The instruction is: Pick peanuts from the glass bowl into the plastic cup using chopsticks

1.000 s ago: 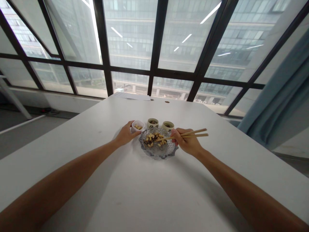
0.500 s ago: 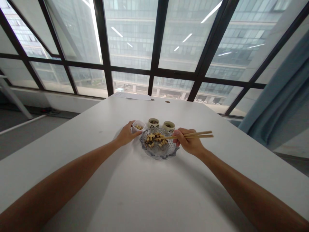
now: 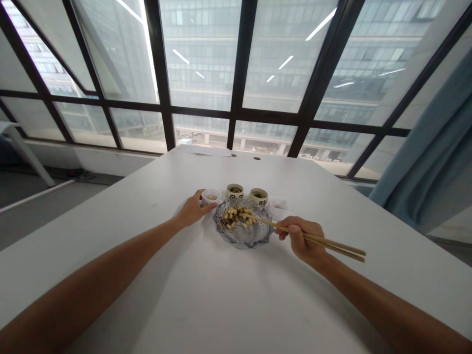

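Note:
A clear glass dish (image 3: 243, 238) holds a mix of pale nuts and dark seeds (image 3: 236, 217) in the middle of the white table (image 3: 206, 295). My right hand (image 3: 304, 241) is closed on a pair of wooden chopsticks (image 3: 324, 241), whose tips reach into the mix. My left hand (image 3: 191, 211) grips a small white cup (image 3: 211, 196) with pale nuts in it, just left of the dish. Behind the dish stand two cream cups (image 3: 234, 191) (image 3: 258, 195) and another small white cup (image 3: 278, 203).
A sheet of paper (image 3: 206, 149) and a small dark disc (image 3: 256, 158) lie at the table's far edge. Large black-framed windows (image 3: 236, 78) rise behind. A blue curtain (image 3: 435, 147) hangs at the right.
My right hand has drawn back toward me and to the right, and the chopsticks now slant down to the right. A small white cup behind the dish has come into view.

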Available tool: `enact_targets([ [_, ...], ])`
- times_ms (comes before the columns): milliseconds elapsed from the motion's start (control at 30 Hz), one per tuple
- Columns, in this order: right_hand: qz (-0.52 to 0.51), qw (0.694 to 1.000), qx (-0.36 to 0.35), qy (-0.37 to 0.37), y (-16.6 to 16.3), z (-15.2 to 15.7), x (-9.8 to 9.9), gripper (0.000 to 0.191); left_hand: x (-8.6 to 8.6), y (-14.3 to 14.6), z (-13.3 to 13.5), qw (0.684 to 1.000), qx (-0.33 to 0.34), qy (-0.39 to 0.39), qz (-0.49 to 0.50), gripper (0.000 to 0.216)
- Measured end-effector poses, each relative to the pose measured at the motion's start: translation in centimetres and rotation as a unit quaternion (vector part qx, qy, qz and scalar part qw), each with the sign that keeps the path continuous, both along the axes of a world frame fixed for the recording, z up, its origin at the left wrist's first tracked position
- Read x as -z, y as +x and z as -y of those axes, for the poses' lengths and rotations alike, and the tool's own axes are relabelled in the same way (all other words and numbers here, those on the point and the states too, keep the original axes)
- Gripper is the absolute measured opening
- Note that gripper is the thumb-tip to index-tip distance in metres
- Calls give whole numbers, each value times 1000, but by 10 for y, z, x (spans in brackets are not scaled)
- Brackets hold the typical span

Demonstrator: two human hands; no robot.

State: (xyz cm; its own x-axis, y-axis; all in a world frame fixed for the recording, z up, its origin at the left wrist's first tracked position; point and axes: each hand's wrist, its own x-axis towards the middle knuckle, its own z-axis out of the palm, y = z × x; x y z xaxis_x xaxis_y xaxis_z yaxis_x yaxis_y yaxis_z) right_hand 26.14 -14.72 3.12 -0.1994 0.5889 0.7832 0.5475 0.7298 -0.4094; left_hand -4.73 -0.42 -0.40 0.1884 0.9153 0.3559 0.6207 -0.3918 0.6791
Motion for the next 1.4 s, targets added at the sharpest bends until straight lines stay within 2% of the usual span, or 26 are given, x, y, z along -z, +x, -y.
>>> enact_targets([
  [133,28,998,-2,50,-4,2,1,44,-3,0,2,1000,-19,-5,-16,78],
  [267,78,991,-49,98,-9,-1,9,42,-3,-1,2,1000,-22,-3,-20,82],
  [433,70,990,-69,104,-11,-3,15,37,-2,-2,1,1000,-6,-6,-7,81],
  [567,40,995,-49,79,-13,-3,18,40,0,-5,0,1000,7,-5,-8,82],
  [700,-9,1000,-2,16,-11,-4,23,44,2,-7,-1,1000,17,-2,-9,83],
  [800,-70,997,7,-27,-8,-7,27,43,2,-7,-1,1000,12,-6,-5,83],
  [967,-196,977,29,-85,-7,-13,27,44,0,-7,2,999,27,-19,9,84],
  [1133,-297,947,37,-113,-9,-17,25,46,-1,-8,3,999,32,-25,11,86],
  [1233,-289,950,35,-109,-8,-17,25,46,-1,-9,4,999,25,-20,6,85],
  [1400,-205,974,21,-100,-7,-13,25,45,-3,-8,6,999,27,-22,8,83],
])
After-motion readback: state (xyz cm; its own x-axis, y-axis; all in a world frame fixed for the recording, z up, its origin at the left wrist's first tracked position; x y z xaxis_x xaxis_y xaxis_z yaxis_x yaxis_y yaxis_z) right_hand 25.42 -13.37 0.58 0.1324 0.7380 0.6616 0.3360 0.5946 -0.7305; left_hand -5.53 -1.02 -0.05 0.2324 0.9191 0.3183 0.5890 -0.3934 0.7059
